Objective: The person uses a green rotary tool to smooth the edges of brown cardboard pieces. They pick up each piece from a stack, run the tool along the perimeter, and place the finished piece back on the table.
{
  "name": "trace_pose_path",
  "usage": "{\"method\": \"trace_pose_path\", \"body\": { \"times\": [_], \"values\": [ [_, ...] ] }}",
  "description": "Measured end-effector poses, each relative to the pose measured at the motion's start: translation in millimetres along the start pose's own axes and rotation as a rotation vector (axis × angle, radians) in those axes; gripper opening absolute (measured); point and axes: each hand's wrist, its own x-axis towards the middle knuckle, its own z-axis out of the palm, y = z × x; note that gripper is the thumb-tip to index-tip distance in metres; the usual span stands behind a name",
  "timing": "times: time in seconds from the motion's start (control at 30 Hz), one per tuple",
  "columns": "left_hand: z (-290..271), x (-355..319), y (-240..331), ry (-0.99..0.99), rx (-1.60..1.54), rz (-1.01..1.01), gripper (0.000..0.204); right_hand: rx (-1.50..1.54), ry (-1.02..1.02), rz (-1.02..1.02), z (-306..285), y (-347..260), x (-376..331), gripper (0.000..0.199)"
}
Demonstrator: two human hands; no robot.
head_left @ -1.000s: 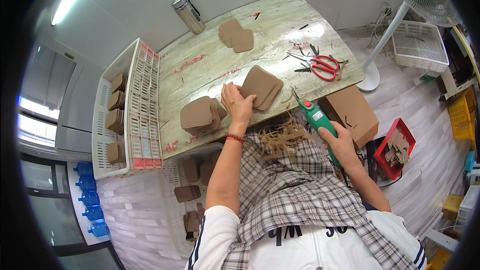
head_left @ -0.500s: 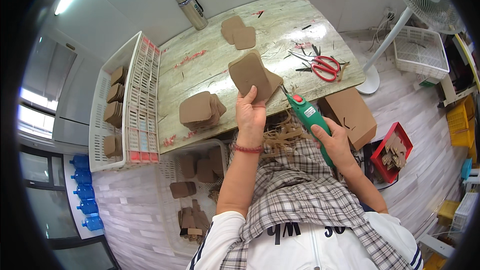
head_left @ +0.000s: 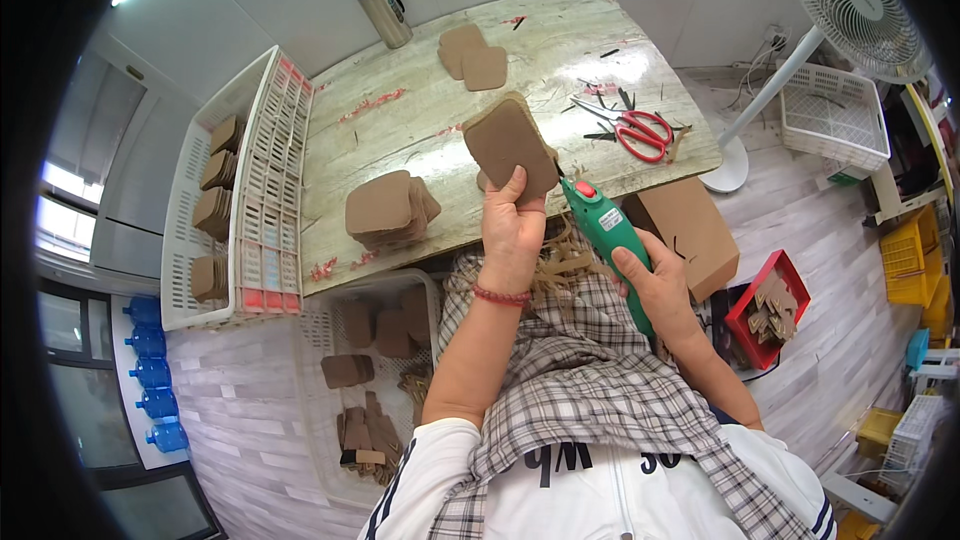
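Observation:
My left hand [head_left: 515, 235] is closed on a small stack of brown rounded pieces [head_left: 508, 145], its thumb lying across the top one. What they are made of I cannot tell. Wrapped in my right hand [head_left: 655, 275] is a green handheld electric cutter [head_left: 605, 225] with a red button, its dark tip at the right edge of the stack. Left of my left hand, a pile of similar brown pieces [head_left: 385, 208] rests on the table [head_left: 345, 155]. A few more brown pieces [head_left: 473, 58] lie farther back. Thin brown offcuts [head_left: 562, 265] hang over my lap.
Red-handled scissors [head_left: 640, 132] lie among dark scraps at right. A steel flask [head_left: 382, 8] stands at the back. White crates [head_left: 265, 190] flank the table's left and sit below it. A cardboard box [head_left: 690, 230], a red tray [head_left: 775, 270] of offcuts and a fan [head_left: 850, 15] are at right.
The held stack has turned, so its right edge now meets the cutter's tip. The pieces that fanned out on its right are now mostly lined up beneath the top one.

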Motion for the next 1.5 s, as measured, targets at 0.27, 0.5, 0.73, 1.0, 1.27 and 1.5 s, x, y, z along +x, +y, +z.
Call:
{"method": "trace_pose_path", "body": {
  "times": [0.27, 0.5, 0.73, 1.0, 1.27, 1.5],
  "values": [
    [-4, -21, -15, -0.043, 0.095, -0.043, 0.037, -0.015, 0.04, -0.064, -2, -2, 5, 0.045],
    [-15, -37, -24, 0.014, 0.135, -0.121, 0.038, 0.054, 0.081, -0.069, -4, -11, 11, 0.043],
    [-35, -34, 3, -0.087, 0.414, -0.04, 0.034, 0.055, -0.015, -0.001, -25, -12, 6, 0.042],
    [-40, -28, 57, -0.183, 0.79, -0.132, 0.037, -0.055, -0.135, 0.076, -44, -14, -6, 0.043],
    [-47, -40, 68, -0.179, 0.95, -0.318, 0.037, -0.133, -0.186, 0.111, -40, -6, -12, 0.047],
    [-49, -56, 64, -0.141, 0.956, -0.424, 0.037, -0.115, -0.153, 0.098, -26, -6, -8, 0.044]
  ]
}}
